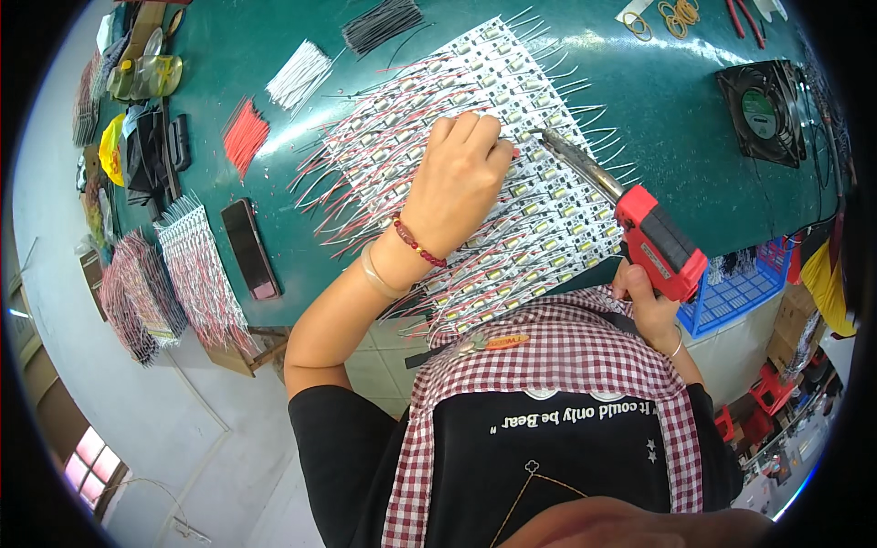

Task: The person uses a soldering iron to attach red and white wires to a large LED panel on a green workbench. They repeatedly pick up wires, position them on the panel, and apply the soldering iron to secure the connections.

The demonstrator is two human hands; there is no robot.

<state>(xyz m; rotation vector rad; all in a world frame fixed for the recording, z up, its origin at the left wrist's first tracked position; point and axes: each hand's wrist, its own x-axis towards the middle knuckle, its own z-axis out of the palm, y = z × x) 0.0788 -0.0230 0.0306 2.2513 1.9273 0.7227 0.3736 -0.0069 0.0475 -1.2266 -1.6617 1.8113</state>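
Note:
A white panel of small circuit boards point(507, 66) lies slantwise on the green table, with red, white and dark wires sticking out along its sides. Over its middle is my left hand point(464, 164), its fingers closed together and pointing down at the boards. A bit of red wire point(515, 153) shows beside those fingertips; the rest of it is hidden by the hand. My right hand point(647, 297) grips the handle of a red and black soldering gun point(660, 239). The gun's metal tip reaches the panel just right of my left fingers; whether it touches cannot be made out.
Bundles of red wires point(245, 137), white wires point(300, 75) and black wires point(382, 26) lie left and behind. A phone point(248, 247) and wired panels point(203, 265) are at left. A black fan point(763, 111) stands right, above a blue crate point(738, 290).

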